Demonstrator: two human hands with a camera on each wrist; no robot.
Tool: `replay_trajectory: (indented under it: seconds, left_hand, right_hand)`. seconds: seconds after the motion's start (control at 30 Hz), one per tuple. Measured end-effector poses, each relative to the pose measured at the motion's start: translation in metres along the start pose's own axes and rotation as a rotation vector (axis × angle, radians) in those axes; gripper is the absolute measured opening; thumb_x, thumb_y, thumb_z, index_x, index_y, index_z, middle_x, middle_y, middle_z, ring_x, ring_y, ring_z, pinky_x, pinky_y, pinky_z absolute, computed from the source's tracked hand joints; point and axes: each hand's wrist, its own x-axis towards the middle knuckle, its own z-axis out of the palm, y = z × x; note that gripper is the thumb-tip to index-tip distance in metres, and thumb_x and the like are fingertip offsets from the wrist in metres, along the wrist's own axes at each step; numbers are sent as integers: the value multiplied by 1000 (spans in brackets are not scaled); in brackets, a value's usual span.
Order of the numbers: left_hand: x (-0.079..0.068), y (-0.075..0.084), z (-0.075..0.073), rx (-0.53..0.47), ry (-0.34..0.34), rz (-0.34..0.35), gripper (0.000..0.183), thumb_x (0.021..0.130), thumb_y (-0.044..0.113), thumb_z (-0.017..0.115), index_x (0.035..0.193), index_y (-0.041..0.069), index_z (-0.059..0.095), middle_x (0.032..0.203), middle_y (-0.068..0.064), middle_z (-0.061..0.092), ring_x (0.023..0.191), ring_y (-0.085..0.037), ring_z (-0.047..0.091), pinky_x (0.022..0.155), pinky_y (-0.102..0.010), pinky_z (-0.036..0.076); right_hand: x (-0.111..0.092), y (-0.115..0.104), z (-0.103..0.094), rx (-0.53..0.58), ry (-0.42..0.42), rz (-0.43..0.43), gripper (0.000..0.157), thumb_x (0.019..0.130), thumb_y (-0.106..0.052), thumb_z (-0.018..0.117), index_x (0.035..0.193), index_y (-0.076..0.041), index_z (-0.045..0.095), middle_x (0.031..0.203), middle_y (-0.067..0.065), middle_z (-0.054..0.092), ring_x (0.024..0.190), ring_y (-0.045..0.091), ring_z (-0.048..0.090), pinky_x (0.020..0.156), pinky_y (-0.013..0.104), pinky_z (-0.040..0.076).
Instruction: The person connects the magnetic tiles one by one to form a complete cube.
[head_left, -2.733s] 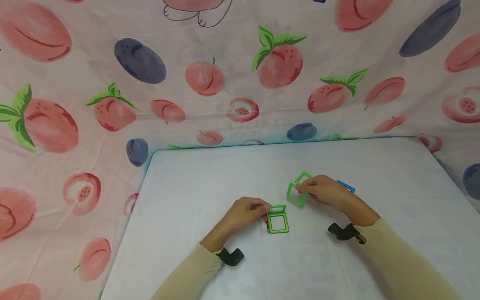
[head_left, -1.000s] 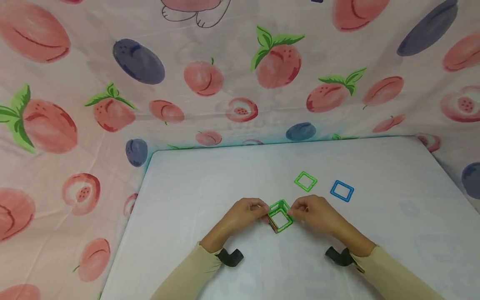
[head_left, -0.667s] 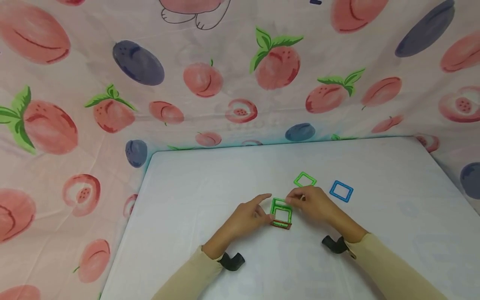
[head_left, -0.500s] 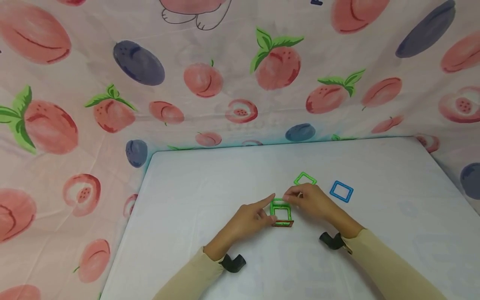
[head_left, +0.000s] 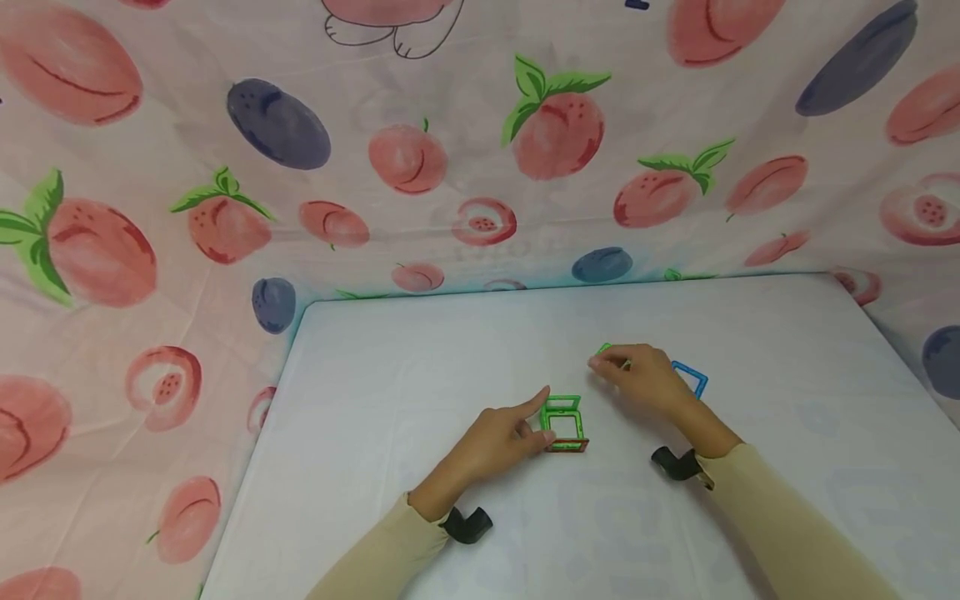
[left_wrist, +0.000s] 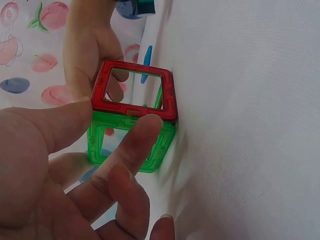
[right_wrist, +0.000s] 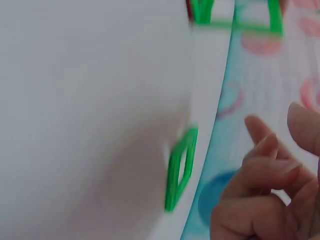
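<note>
Several magnetic tiles with open square frames are joined into a small box shape, with a flat green tile [head_left: 580, 426], upright green tiles behind and at the left, and a red tile [left_wrist: 170, 95] upright at the front. My left hand [head_left: 491, 437] holds this box at its left side; in the left wrist view the thumb is at the red tile's corner and a finger lies across the green side. My right hand [head_left: 643, 379] hovers over a loose green tile [right_wrist: 173, 177], fingers loosely bent with nothing between them; in the head view it hides most of that tile.
A blue square tile [head_left: 702, 385] lies beyond the right wrist, partly covered by it. Everything rests on a white table [head_left: 390, 358], with a fruit-print cloth [head_left: 465, 150] hanging behind and at the sides. Each sleeve cuff carries a black camera mount [head_left: 467, 527].
A green tile that the right hand brought over now stands in the box. The box has been turned so the red side faces front. The right hand has let go and moved back toward the loose tile.
</note>
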Motion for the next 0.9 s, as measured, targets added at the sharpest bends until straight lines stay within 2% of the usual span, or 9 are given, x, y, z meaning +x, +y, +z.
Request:
replay_trajectory:
  seconds: [0.13,0.3,0.53,0.77,0.9]
  left_hand:
    - [0,0,0,1,-1,-1,65,100,41,64,158,23,40,79,12,68,63,-2,53,62,-22,44]
    - [1,-1,0,2,-3,2,65,101,41,64,158,23,40,78,12,68,64,-2,52,63,-22,44]
    - [0,-3,1,-3,-1,6,65,100,42,64,158,24,40,79,12,67,65,-2,53,64,-22,44]
    - [-2,-4,1,-19,-4,13,65,100,41,65,158,24,40,79,11,68,65,-2,54,64,-22,44]
    - [-2,-5,1,-17,-4,11,65,100,43,64,158,25,40,81,10,68,65,-3,53,63,-23,44]
  right_hand:
    - [11,10,-17,-50,61,42,39,101,-41,63,117,-7,75,106,14,73,91,27,64,70,34,48]
    - [25,17,-28,-115,38,115,39,96,-39,70,111,-4,77,102,15,72,92,27,60,72,35,46]
    - [35,27,-24,-155,3,176,30,91,-34,76,100,-5,78,102,13,73,96,30,61,78,41,50]
    - [35,26,-20,-221,-1,172,26,90,-31,76,92,-5,77,95,12,74,79,24,60,61,32,46]
    - [34,25,-19,-230,-33,162,27,94,-30,72,91,-3,76,91,12,72,72,21,57,58,30,43]
